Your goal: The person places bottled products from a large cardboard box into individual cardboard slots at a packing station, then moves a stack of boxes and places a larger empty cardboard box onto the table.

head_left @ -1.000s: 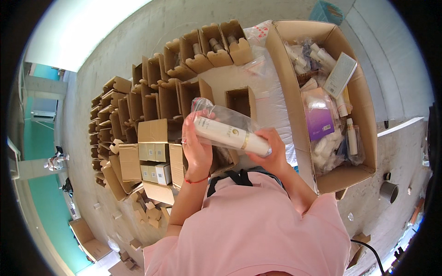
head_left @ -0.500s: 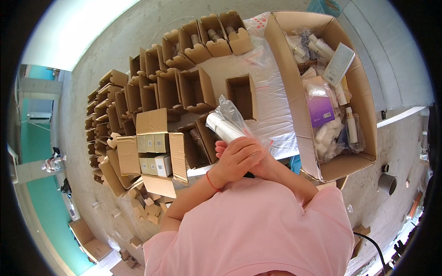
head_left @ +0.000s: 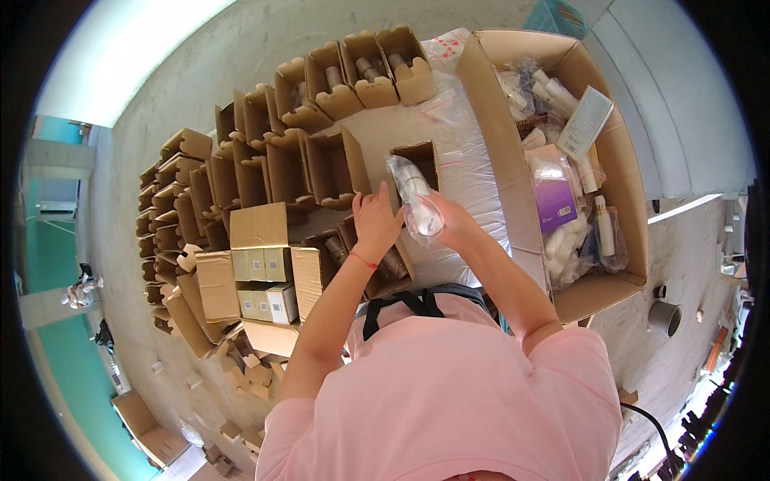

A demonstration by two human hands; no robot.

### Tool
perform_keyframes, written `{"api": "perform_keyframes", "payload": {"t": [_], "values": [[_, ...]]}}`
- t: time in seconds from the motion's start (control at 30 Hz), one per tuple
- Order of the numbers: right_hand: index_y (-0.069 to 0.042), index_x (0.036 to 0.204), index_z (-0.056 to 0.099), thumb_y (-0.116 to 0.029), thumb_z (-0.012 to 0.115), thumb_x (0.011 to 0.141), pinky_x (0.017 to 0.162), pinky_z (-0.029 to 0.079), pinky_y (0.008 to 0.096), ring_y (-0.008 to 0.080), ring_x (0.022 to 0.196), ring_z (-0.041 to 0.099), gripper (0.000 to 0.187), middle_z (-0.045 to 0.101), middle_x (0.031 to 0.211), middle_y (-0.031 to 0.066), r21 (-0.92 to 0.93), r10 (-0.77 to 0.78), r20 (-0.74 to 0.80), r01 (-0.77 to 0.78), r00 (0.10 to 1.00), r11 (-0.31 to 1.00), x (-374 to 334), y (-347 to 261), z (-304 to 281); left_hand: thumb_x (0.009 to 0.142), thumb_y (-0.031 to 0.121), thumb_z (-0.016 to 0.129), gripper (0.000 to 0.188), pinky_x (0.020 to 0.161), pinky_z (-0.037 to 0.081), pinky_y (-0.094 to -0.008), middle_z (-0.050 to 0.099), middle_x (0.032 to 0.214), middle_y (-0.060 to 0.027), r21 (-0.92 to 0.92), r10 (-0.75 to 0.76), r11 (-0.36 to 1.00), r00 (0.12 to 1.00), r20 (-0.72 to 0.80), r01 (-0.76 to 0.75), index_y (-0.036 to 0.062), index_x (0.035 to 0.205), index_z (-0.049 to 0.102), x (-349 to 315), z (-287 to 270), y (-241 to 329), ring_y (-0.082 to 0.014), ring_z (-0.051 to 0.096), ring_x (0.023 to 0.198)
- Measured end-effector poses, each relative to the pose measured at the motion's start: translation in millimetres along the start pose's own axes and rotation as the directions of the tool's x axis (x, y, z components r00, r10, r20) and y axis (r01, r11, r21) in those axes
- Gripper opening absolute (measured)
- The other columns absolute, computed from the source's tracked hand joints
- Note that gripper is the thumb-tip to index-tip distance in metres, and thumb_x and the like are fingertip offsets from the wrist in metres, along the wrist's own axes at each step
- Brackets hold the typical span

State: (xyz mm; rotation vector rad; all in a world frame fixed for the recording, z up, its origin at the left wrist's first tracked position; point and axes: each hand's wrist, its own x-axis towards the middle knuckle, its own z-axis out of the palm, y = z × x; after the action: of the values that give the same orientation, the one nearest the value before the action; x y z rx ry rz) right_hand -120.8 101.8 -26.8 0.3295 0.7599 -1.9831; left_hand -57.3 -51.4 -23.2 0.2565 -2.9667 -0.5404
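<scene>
Your right hand (head_left: 453,224) holds the bagged bottle (head_left: 417,200) at twelve o'clock, just before the small open box (head_left: 417,156). Your left hand (head_left: 375,224) rests at eleven o'clock, touching a flap of the open boxes (head_left: 321,168) ranked beyond it. At two o'clock stands the large carton (head_left: 497,160) with bottles in it. At nine o'clock sits a carton of small packs (head_left: 265,276).

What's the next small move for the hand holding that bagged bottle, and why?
Probably lower the bagged bottle into the open small carton just beyond it: the right hand holds it right at that empty carton, while the left hand rests beside it.
</scene>
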Motion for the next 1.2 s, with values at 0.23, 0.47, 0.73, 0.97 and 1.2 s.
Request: {"api": "perform_keyframes", "payload": {"t": [0.23,0.47,0.73,0.97,1.2], "values": [[0.003,0.137,0.019,0.003,0.052,0.082,0.065,0.051,0.0351,0.0227,0.083,0.059,0.064,0.055,0.101,0.0164,-0.281,-0.161,-0.304,0.073,0.939,0.957,39,-1,4,0.073,0.016,0.058,0.019,0.100,0.029,-0.0428,0.063,0.073,-0.0120,0.044,0.016,0.999,0.993,0.117,-0.021,0.0049,0.088,0.061,2,43,-5,-0.0271,0.060,0.083],[0.003,0.141,0.004,-0.008,0.064,0.070,0.082,0.047,0.0382,0.0430,0.096,0.055,0.093,0.043,0.118,0.0354,-0.993,-0.616,-0.002,-0.073,0.788,-0.090,73,43,-50,0.076,0.013,0.056,0.019,0.098,0.030,-0.0436,0.061,0.070,-0.0142,-0.027,0.005,1.000,0.992,0.129,-0.001,0.0017,0.090,0.058,4,38,0,-0.0294,0.059,0.080],[-0.008,0.139,0.024,-0.008,0.043,0.086,0.071,0.052,0.0417,0.0347,0.089,0.063,0.057,0.063,0.097,0.0224,-0.807,-0.230,-0.179,-0.277,0.957,-0.522,102,26,-45,0.074,0.013,0.058,0.028,0.099,0.031,-0.0408,0.060,0.071,-0.0154,-0.006,0.002,1.000,0.983,0.182,-0.001,-0.0023,0.097,0.054,7,32,7,-0.0287,0.060,0.078],[-0.006,0.129,0.039,-0.011,0.049,0.084,0.069,0.053,0.0410,0.0338,0.088,0.063,0.046,0.061,0.103,0.0200,-0.821,-0.152,-0.082,-0.153,0.985,-0.551,87,10,-11,0.083,0.021,0.056,0.040,0.103,0.025,-0.0423,0.061,0.091,-0.0160,-0.102,-0.059,0.992,0.981,0.186,0.079,-0.0027,0.115,0.048,0,22,-2,-0.0279,0.056,0.094],[-0.004,0.135,0.032,-0.009,0.056,0.077,0.077,0.046,0.0459,0.0389,0.088,0.059,0.063,0.060,0.096,0.0213,-0.940,-0.809,0.299,0.013,0.506,-0.340,12,-3,-29,0.089,0.020,0.052,0.050,0.106,0.019,-0.0421,0.054,0.120,-0.0102,-0.241,-0.075,0.968,0.997,-0.032,0.065,0.0030,0.133,0.036,-40,-3,-8,-0.0240,0.045,0.116]]}}
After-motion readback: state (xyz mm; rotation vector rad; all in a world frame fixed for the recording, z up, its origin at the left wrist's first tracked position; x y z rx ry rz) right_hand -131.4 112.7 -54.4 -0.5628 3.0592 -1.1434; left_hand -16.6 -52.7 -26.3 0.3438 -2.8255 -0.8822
